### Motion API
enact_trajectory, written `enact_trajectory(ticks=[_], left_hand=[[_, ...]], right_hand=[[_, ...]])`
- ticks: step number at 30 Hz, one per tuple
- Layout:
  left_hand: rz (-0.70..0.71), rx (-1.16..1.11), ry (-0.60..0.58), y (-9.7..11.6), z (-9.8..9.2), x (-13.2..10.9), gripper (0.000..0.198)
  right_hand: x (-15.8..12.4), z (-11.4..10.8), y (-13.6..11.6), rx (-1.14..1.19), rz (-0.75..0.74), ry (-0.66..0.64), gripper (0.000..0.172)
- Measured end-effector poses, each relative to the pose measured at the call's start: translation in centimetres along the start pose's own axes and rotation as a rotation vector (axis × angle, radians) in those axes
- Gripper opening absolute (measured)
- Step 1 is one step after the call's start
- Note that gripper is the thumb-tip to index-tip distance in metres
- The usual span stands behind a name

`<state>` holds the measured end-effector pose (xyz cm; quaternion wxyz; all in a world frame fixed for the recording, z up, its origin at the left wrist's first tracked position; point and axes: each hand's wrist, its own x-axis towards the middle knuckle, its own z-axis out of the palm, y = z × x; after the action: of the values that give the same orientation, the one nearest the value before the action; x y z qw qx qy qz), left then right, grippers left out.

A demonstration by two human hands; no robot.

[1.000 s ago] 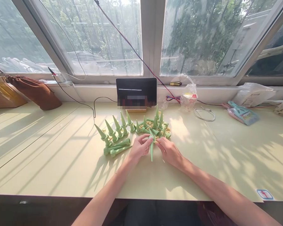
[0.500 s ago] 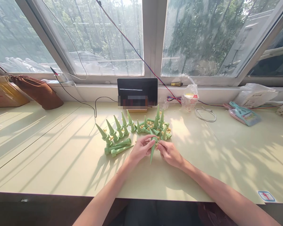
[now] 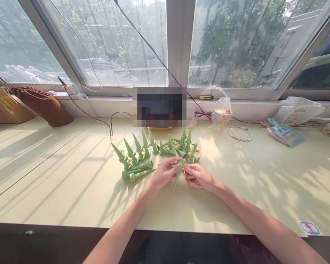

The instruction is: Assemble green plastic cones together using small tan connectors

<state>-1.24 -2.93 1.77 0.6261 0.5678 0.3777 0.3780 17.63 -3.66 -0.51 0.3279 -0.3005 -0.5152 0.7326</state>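
Observation:
My left hand (image 3: 165, 173) is closed around a green plastic spike (image 3: 177, 179), whose pointed end slants down towards me. Close against its right side, my right hand (image 3: 198, 176) pinches a small yellow piece (image 3: 184, 171), mostly covered by the fingertips. Beyond the hands stand several green spikes (image 3: 151, 139), points up, in a loose row. More spikes lie in a pile with small yellow pieces (image 3: 195, 150) among them. To the left of my left hand a few green spikes (image 3: 139, 172) lie flat on the table.
A screen (image 3: 161, 106), partly blurred out, stands against the window ledge. Towards the right are a plastic-wrapped cup (image 3: 222, 116), a coiled white cable (image 3: 239, 134) and a light-blue dustpan (image 3: 287, 134). A brown drawstring bag (image 3: 45, 107) lies far left. The table's front edge (image 3: 181, 231) runs beneath my forearms.
My right hand has turned slightly, its fingers now pinching close beside the spike. My left hand keeps its hold, and the spikes on the table stay put.

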Motion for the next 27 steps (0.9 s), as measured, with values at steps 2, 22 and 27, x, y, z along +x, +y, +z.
enact_trajectory(ticks=[2,22,27], left_hand=[[-0.007,-0.001,0.025,0.1,0.1,0.0,0.047],[-0.018,-0.085,0.087,-0.3,0.1,0.2,0.047],[0.009,-0.049,0.053,0.0,0.5,-0.1,0.049]], right_hand=[[0.1,0.3,0.2,-0.042,-0.038,0.059,0.045],[0.0,0.2,1.7,-0.829,-0.604,0.446,0.023],[-0.3,0.7,1.3,-0.751,-0.543,0.471,0.036]])
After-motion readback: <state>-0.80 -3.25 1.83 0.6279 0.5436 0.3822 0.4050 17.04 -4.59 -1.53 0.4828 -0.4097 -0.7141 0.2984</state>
